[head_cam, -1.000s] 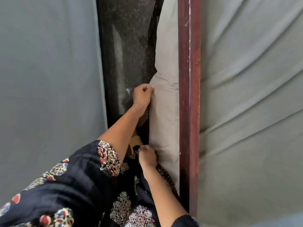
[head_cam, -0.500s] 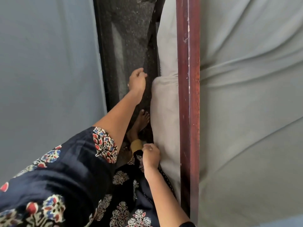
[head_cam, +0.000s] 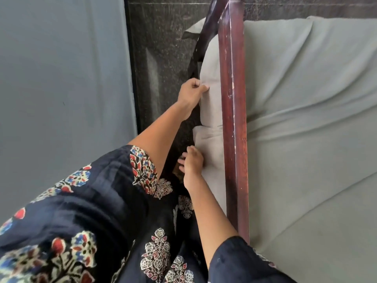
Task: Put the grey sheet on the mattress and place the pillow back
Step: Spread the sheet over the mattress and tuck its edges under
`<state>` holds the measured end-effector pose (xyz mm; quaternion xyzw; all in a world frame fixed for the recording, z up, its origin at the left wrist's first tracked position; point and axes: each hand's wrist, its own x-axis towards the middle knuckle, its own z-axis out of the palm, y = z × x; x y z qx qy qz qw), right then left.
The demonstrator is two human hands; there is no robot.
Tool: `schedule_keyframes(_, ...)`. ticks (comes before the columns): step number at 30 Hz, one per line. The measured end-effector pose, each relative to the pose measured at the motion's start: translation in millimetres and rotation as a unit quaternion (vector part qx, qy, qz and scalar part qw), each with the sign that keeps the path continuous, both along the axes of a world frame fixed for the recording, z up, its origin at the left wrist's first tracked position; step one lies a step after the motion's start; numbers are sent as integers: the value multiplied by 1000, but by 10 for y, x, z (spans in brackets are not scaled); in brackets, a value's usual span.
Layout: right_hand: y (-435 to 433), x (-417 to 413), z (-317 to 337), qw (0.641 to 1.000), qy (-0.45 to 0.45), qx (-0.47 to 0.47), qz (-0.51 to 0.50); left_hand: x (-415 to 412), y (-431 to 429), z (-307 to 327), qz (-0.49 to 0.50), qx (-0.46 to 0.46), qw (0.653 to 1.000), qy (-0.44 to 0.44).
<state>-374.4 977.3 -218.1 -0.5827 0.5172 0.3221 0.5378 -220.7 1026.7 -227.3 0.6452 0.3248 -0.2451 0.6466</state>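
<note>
Sheeting of plain grey cotton, the grey sheet (head_cam: 306, 103), lay spread over the mattress on the right side of the view, covering it from sight. Its long axis ran from the near edge of the picture up to a far corner, parallel to the dark red-brown wooden bed rail (head_cam: 232, 123). Long creases fanned from the rail out to the right. A narrow strip of the same cloth hung over the outer side of the rail, pointing down toward the black speckled stone floor (head_cam: 163, 50). That strip also ran lengthwise along the rail, with a puckered fold partway down.

The left hand (head_cam: 191, 92) reached forward on a nearly straight bare arm. Its fingers were curled and its thumb and fingertips pinched the edge of the hanging strip at the upper bulge. The right hand (head_cam: 192, 163) sat nearer, lower on the same strip, on a forearm running close along the rail. Its back faced the camera and it lay against the cloth. Whether its fingers grasped the cloth or merely pressed it could not be told.

Both arms came from the dark navy floral-printed garment (head_cam: 91, 211) that filled the lower left. A flat grey wall (head_cam: 61, 88) stood to the left of the floor.
</note>
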Motion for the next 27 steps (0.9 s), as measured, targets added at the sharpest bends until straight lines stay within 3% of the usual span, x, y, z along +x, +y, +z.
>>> schedule_keyframes(4, 124, 490, 64, 998, -5, 41, -52, 230, 138, -18, 73, 18, 997, 11)
schedule_keyframes(9, 173, 976, 110, 979, 5, 106, -174, 681, 182, -10, 66, 38, 996, 37)
schedule_keyframes(13, 249, 1167, 79, 944, 22, 167, -282, 900, 249, -11, 18, 12, 998, 62)
schedule_keyframes(19, 325, 1222, 7, 883, 53, 225, -408, 1051, 509, -110, -10, -185, 976, 116)
schedule_keyframes(24, 372, 1305, -19, 822, 32, 277, -496, 1279, 631, -198, -102, -143, 978, 113)
schedule_keyframes(27, 344, 1431, -100, 786, -22, 300, -541, 1367, 646, -218, -128, -203, 964, 114)
